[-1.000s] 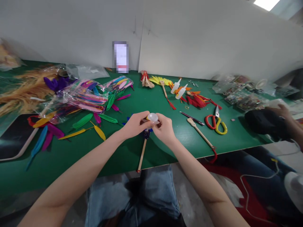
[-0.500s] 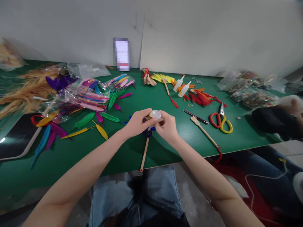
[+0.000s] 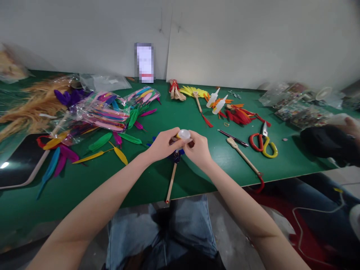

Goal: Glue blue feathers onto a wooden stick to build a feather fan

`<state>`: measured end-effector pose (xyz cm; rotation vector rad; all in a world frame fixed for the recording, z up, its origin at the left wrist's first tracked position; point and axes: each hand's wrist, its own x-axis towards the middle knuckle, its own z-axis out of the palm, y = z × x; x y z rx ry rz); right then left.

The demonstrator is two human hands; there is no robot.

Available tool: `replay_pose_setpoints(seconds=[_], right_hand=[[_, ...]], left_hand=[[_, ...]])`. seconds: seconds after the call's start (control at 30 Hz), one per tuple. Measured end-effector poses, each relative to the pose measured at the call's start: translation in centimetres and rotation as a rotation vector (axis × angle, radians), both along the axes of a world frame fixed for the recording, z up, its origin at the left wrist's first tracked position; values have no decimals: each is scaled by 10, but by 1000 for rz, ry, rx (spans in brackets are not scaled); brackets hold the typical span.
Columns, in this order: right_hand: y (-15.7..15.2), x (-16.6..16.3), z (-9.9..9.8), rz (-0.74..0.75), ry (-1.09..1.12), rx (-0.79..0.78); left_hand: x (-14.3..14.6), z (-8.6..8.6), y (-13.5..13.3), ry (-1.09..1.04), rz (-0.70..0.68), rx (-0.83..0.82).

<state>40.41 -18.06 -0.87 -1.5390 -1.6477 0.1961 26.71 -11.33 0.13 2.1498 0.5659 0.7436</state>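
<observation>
Both my hands meet over the green table. My left hand point(image 3: 165, 144) is closed around a small white glue bottle point(image 3: 184, 134), its round base turned up toward me. My right hand point(image 3: 198, 148) pinches at the same bottle from the other side; its fingertips are partly hidden. Just below lies a wooden stick point(image 3: 172, 182) with dark blue feathers point(image 3: 176, 156) at its upper end, largely covered by my hands. Right of my hands are a pen point(image 3: 233, 138), a second wooden stick point(image 3: 244, 159) with a red cord, and scissors point(image 3: 264, 140) with red and yellow handles.
Bagged and loose coloured feathers point(image 3: 104, 116) spread over the left, beside a dark tablet point(image 3: 22, 159). Two more glue bottles point(image 3: 216, 101) lie near yellow feathers point(image 3: 194, 91) and red feathers point(image 3: 240, 114). A phone point(image 3: 144, 62) leans on the wall. Another person's hand point(image 3: 353, 127) shows far right.
The bottle has tilted slightly between my fingers, and a yellow patch now shows more at its left side. My hands stay in nearly the same place.
</observation>
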Motion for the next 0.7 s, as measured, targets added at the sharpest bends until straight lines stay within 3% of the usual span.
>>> replay_pose_setpoints(seconds=[0.47,0.57,0.7], right_hand=[[-12,1,23,-23,7,2],[-12,0,28,-109,119,-13],[-11,0,34,-121,369,-20]], left_hand=[[-5,3,0,-80,-86,-126],[-9,2,9,-241,-60,-176],[-12,2,20,-342,90,-303]])
